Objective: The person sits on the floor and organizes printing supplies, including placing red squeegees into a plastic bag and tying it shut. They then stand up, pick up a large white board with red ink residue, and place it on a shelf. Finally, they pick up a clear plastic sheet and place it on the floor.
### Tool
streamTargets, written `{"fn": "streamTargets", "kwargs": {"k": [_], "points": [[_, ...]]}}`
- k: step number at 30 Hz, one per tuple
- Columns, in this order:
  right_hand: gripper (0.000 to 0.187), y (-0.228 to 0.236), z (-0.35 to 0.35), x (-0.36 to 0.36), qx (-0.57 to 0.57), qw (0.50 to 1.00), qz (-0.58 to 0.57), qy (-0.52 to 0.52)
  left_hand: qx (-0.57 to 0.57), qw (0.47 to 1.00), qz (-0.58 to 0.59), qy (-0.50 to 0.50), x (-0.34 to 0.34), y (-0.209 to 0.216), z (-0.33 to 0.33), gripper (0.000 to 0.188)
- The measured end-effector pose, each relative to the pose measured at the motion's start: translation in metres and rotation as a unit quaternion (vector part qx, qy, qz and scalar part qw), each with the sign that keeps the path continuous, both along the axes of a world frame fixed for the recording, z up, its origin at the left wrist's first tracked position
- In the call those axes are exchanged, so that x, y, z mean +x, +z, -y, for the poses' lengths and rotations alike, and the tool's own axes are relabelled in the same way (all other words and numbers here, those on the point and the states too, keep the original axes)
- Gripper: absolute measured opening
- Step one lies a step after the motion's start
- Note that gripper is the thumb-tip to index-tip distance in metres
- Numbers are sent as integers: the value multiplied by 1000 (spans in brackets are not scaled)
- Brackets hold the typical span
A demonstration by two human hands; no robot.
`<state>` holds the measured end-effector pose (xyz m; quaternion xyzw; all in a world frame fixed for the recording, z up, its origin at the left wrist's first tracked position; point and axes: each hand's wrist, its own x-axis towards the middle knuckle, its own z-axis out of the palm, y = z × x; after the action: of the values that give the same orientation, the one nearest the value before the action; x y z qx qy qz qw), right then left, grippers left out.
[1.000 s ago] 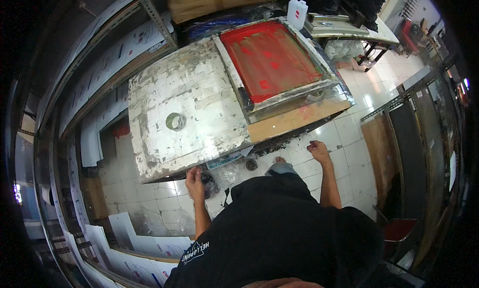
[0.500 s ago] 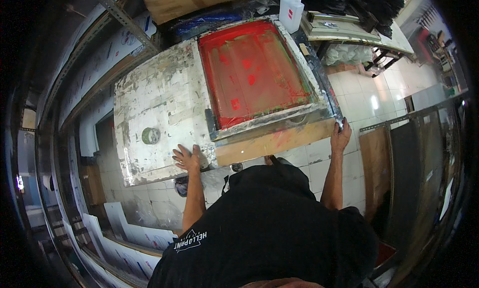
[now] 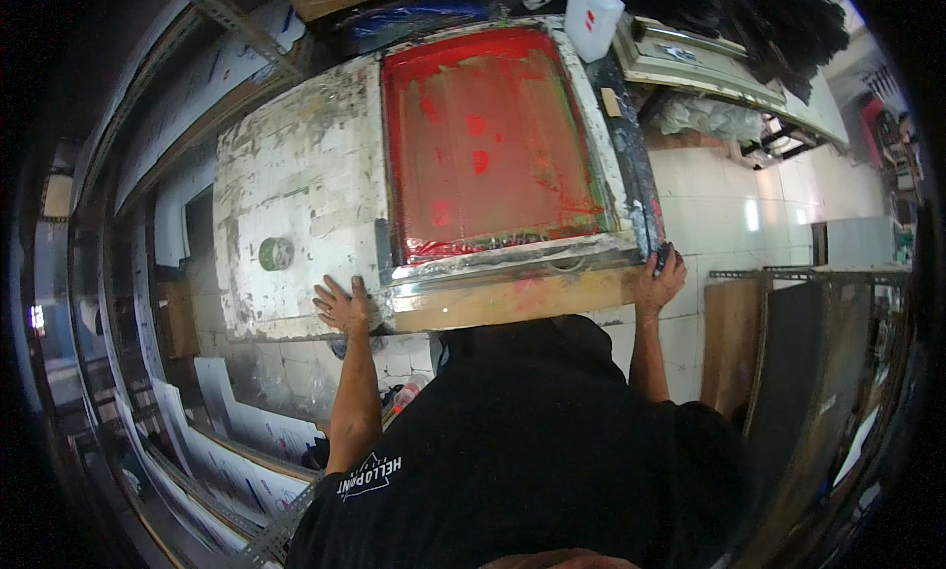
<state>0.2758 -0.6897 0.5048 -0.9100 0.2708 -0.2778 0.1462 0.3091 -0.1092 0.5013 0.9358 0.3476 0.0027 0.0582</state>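
Note:
A screen-printing frame lies on a paint-stained white worktable. Its mesh is smeared with red ink around a brownish middle. My left hand rests with spread fingers on the table's near edge, left of the frame. At the near right corner, my right hand grips the end of the table's dark side edge. Brown tape or board runs along the near side between my hands. A small round greenish container stands on the tabletop beyond my left hand.
A white plastic jug stands by the frame's far right corner. Metal shelving with white sheets is on the left. Another table stands at the far right, and a rack of boards at the near right.
My view has turned slightly, so the table lies straighter across it. My body is closer to the table's near edge. Both hands keep their places on the table.

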Motion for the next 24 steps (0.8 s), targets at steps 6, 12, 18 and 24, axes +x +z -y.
{"fn": "streamTargets", "kwargs": {"k": [6,12,18,24], "points": [[40,2,1,3,1,1000,21,13,6,1000,0,5,1,-4,3,88],[39,3,-3,5,4,1000,29,7,-21,1000,-22,3,1,-3,-8,91],[39,0,-2,4,15,999,36,31,-37,999,-18,-5,-1,4,-7,93],[41,-2,3,-1,-14,999,4,40,-60,998,-6,-8,-4,-6,-14,90]]}}
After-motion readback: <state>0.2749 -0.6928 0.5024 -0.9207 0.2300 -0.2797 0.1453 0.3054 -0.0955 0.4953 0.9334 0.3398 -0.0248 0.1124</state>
